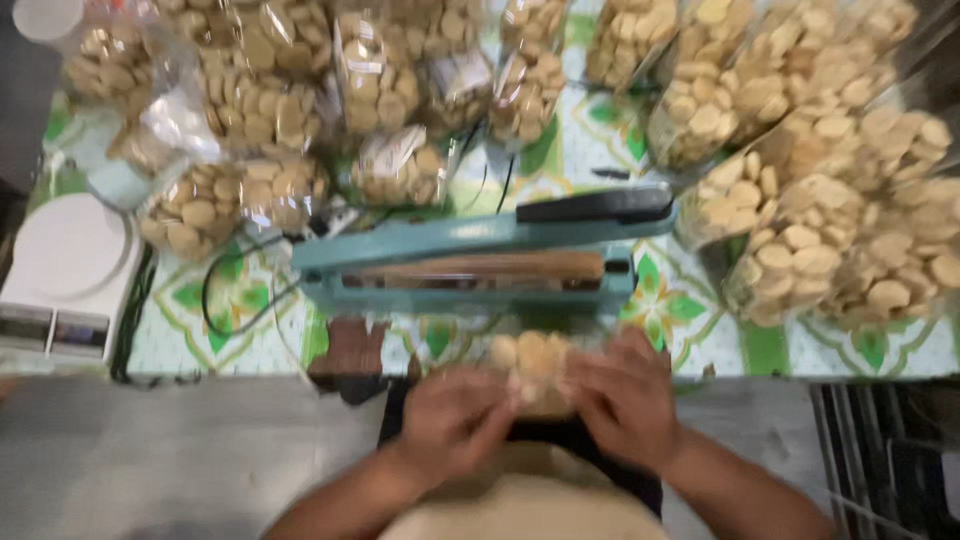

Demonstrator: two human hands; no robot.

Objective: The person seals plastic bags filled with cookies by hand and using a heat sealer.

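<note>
Small clear plastic bag of round pale-tan biscuits [532, 372] sits at the near edge of the desk [700, 350], just in front of the person's lap. Bit of free room around it: bare strip of green-and-white patterned desk cover w/ grey floor either side below the edge. Picture is blurred, so bag detail is soft; biscuits look heaped, top of bag bunched.

Left hand [455, 418] grip closed on the bag's left side; right hand [625, 400] grip closed on its right side, fingers curled over the top.

Just beyond: teal long-armed heat sealer w/ black handle [470, 255], lying across the desk, close to the bag. Behind and to the right, many filled clear bags of the same biscuits [820, 240] crowd the far half. White kitchen scale [65, 265] at left edge, black cable [215, 290] looping beside it.
</note>
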